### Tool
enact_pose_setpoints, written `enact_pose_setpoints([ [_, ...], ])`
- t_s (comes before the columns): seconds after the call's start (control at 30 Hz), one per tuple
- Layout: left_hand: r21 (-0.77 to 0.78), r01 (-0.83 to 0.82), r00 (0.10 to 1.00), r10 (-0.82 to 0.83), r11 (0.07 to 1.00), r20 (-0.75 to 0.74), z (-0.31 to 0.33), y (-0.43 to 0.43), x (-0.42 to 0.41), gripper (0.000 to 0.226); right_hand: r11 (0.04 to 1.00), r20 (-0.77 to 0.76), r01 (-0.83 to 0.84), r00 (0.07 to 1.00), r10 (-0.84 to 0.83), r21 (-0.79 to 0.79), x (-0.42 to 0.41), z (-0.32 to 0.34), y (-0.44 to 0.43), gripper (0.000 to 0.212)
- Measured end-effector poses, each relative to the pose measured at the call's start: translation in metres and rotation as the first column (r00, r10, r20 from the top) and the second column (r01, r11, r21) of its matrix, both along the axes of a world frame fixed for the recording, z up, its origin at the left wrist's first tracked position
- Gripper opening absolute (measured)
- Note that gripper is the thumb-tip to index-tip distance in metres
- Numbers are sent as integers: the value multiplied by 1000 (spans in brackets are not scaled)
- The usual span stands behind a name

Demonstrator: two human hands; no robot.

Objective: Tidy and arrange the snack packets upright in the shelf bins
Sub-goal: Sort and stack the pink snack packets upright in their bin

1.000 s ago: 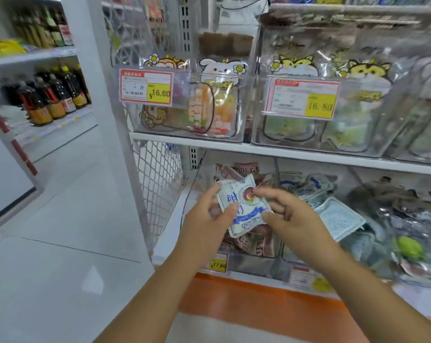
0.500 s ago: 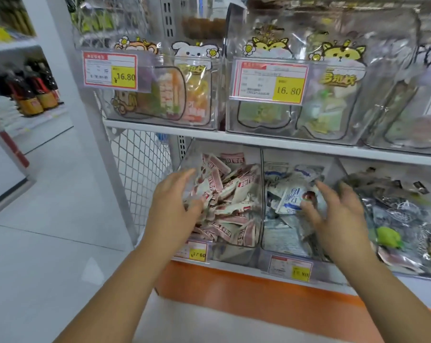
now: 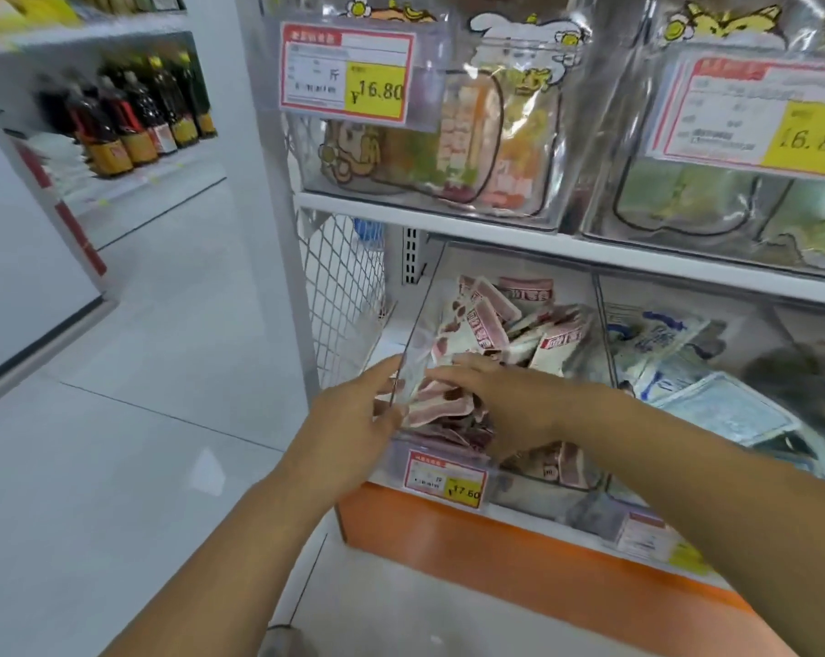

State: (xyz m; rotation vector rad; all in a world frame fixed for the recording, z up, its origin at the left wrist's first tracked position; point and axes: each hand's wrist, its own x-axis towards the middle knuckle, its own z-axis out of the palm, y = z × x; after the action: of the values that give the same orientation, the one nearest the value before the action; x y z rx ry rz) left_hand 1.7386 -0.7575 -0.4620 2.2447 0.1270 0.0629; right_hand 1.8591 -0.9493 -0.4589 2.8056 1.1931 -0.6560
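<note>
A clear plastic bin (image 3: 412, 353) on the lower shelf holds a jumbled heap of pink-and-white snack packets (image 3: 484, 324), lying at mixed angles. My left hand (image 3: 349, 419) touches the bin's left front corner from outside, fingers fairly straight. My right hand (image 3: 500, 400) reaches into the bin from the front and lies over the lower pink packets, fingers extended; whether it grips any is hidden. The bin to the right contains blue-and-white packets (image 3: 671, 353), also lying loose.
The upper shelf (image 3: 495, 234) carries clear bins with cartoon faces and yellow price tags (image 3: 346, 71). A wire mesh side panel (image 3: 341, 286) closes the shelf's left end. An orange base (image 3: 519, 547) runs below. Dark bottles (image 3: 131, 120) stand on a far shelf across the white floor.
The blue-and-white packet I held in both hands went into the right bin. Both hands then moved to the pink-packet bin: left to its corner, right into it. The view has swung left and closer.
</note>
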Motion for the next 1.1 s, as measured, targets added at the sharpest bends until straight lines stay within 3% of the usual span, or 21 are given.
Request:
enact_pose_setpoints([
  [0.17,31,12,1000,-12,999,18,-1,1,1,54,990,183,-16,983,-10,141,15,9,5,59],
  [0.3,-16,7,1000,-7,1000,10,-6,3,1,54,958,168,126,970,-173,258,31,29,0,31],
  [0.47,-21,6,1000,-5,1000,21,-8,3,1,54,855,57,333,921,-385,398,49,36,-5,33],
  [0.57,-40,2,1000,-2,999,20,-9,3,1,54,857,126,299,916,-381,420,45,32,-8,22],
  [0.67,-39,18,1000,-17,999,25,-5,2,-1,57,952,191,117,966,-175,282,27,31,-8,21],
  [0.77,-3,41,999,-41,999,25,1,0,-4,60,996,77,-93,993,94,-18,3,22,-10,68],
  [0.83,9,39,999,-40,999,26,2,-1,-4,57,971,128,-181,971,201,-153,-10,17,-12,91],
  [0.97,29,28,999,-29,999,25,3,-4,-3,56,941,296,-322,893,340,-108,-17,-2,-8,77],
  [1.1,23,28,999,-29,999,30,5,-4,-4,59,955,265,-296,923,280,24,-7,-9,0,62],
])
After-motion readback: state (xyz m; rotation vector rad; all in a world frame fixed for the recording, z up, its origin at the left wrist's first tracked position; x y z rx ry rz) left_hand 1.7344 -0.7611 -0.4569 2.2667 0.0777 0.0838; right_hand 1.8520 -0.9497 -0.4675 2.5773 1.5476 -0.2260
